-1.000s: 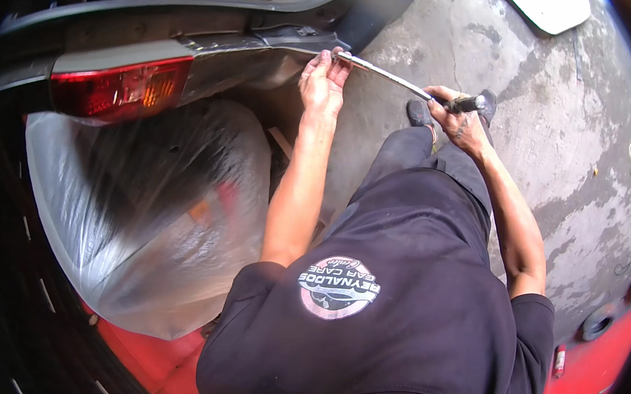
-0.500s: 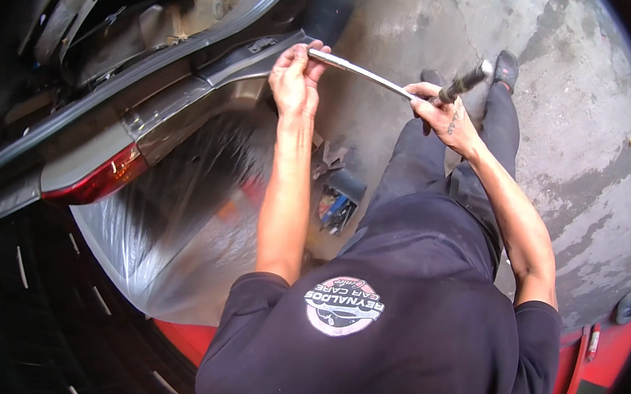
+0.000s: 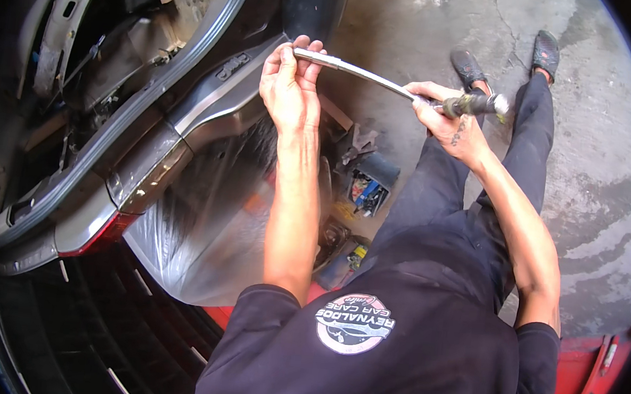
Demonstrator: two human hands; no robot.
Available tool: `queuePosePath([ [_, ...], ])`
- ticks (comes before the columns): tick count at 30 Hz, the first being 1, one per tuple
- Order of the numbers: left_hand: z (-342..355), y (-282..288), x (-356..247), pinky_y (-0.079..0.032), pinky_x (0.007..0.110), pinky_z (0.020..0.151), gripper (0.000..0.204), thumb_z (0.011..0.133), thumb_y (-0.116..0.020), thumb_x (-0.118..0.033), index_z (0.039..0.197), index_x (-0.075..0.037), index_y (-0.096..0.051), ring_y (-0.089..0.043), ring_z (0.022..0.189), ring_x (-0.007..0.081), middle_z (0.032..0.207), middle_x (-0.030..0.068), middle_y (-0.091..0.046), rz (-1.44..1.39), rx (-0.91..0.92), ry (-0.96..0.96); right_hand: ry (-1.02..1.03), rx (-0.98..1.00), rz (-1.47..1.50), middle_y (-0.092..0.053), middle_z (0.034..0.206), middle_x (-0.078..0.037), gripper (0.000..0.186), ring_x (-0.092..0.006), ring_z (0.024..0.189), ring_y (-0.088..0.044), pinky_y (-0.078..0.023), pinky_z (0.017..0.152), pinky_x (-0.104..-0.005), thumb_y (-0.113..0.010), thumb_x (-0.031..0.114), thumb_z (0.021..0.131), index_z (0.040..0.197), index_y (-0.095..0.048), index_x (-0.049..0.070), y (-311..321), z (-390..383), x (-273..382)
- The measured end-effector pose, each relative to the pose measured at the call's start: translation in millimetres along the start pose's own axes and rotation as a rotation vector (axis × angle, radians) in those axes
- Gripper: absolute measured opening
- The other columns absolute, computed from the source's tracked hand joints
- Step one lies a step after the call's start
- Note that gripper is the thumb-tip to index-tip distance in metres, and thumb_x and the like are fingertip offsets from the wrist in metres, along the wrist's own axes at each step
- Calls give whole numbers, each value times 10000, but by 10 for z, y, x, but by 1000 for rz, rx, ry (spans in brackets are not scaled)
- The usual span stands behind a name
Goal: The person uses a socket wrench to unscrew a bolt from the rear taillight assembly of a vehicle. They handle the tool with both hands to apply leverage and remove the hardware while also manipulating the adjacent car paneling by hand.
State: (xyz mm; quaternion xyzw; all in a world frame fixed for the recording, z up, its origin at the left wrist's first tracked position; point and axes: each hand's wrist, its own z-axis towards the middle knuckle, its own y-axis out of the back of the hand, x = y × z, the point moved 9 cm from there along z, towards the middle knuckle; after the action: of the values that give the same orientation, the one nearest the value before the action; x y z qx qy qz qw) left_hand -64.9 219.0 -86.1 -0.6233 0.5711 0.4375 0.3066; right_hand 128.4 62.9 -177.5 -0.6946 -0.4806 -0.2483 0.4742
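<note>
— Two ends held: why?
— Probably for steadiness. The left hand pinched the silver bar at its left end between thumb and fingers; the right hand clasped its right end and the dark handle.
— Where was it?
— Over the floor, right of the car body.

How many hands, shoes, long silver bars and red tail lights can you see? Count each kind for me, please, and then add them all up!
Hands: 2, the left hand and the right hand
Shoes: 2, the left shoe and the right shoe
Bars: 1, the long silver bar
Tail lights: 1, the red tail light
Total: 6
</note>
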Motion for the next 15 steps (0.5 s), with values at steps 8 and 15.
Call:
queuePosePath([
  [8,209,-9,-38,-540,527,1019,243,1056,-464,-123,1203,69,-450,-621,1151,402,1250,228,-586,-26,-171,-151,472,-89,-336,-652,820,-141,210,-314,740,-673,-549,689,-399,-618,45,871,1075,-657,12,-52,419,290],
  [15,273,-20,-55,-495,605,1042,441,1009,-441,28,1423,49,-290,-566,1195,440,1281,247,-480,27,-161,-191,519,-107,-359,-643,826,-109,274,-318,758,-665,-551,676,-399,-633,40,797,1071,-644,38,-267,664,281],
])
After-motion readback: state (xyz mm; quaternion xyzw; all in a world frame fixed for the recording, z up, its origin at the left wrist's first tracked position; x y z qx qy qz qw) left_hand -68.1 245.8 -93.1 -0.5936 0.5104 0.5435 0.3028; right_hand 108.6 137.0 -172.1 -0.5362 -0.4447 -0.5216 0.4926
